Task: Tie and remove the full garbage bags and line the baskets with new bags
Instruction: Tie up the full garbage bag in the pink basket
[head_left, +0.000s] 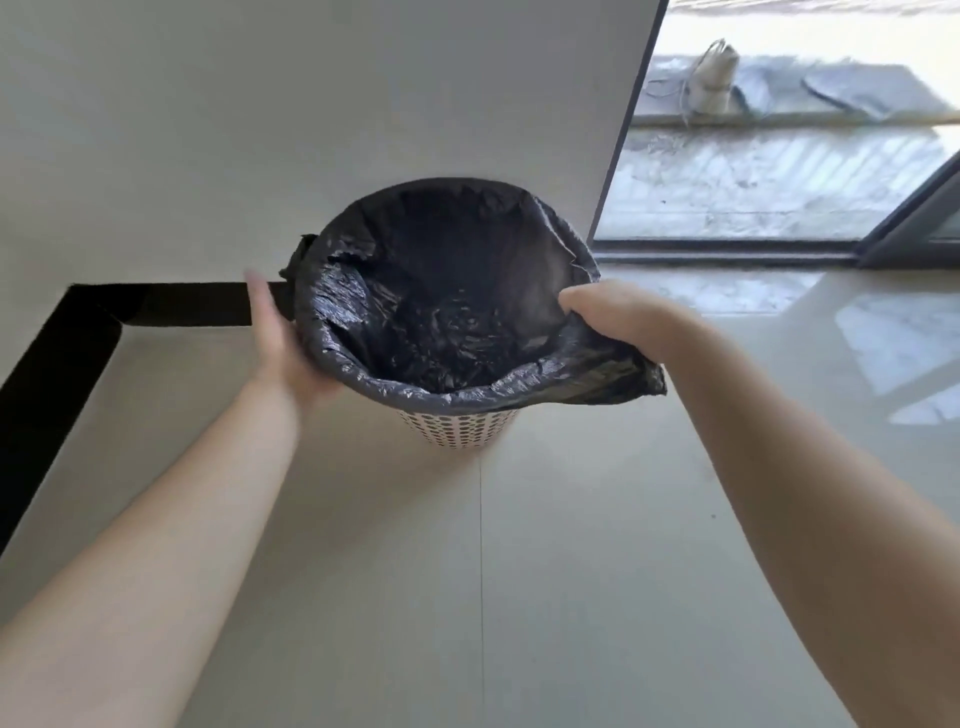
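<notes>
A white perforated basket (457, 427) stands on the pale tiled floor against the wall. A black garbage bag (441, 312) lines it, its mouth spread wide over the rim and its inside crumpled and dark. My left hand (283, 338) lies flat against the bag's left side at the rim, fingers pointing up. My right hand (602, 312) pinches the bag's edge at the right rim, where a loose flap of plastic hangs out to the right. Most of the basket is hidden under the bag.
A white wall (311, 104) with a black skirting strip (171, 304) runs behind the basket. To the right, a sliding glass door frame (727, 249) opens onto a dusty balcony where a pale sack (714, 78) lies. Glossy floor tiles spread in front.
</notes>
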